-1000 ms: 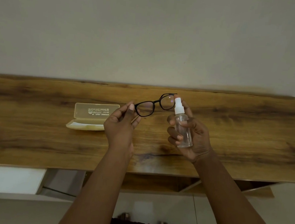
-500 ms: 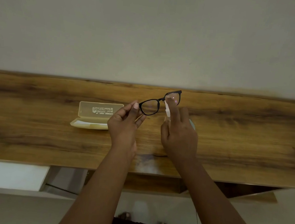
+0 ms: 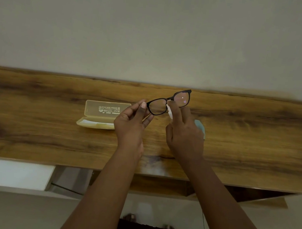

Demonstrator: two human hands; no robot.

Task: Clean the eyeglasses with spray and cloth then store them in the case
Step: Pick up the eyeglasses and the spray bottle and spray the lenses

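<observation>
Black-framed eyeglasses [image 3: 168,102] are held above the wooden table [image 3: 31,129], tilted up to the right. My left hand [image 3: 131,125] pinches their left end. My right hand [image 3: 183,137] is turned palm down around the spray bottle [image 3: 169,111], of which only the white top shows, right by the bridge of the glasses. A light blue cloth [image 3: 200,127] peeks out behind my right hand on the table. The translucent yellow case [image 3: 101,114] lies open left of my left hand.
The table runs along a plain wall and ends near the right side of the view. Below its front edge are a white surface [image 3: 8,173] at left and a lower wooden shelf [image 3: 157,185].
My right hand turned over, so the bottle, plainly visible a second ago, is now mostly hidden, and its nozzle moved up to the lenses. The glasses rose slightly.
</observation>
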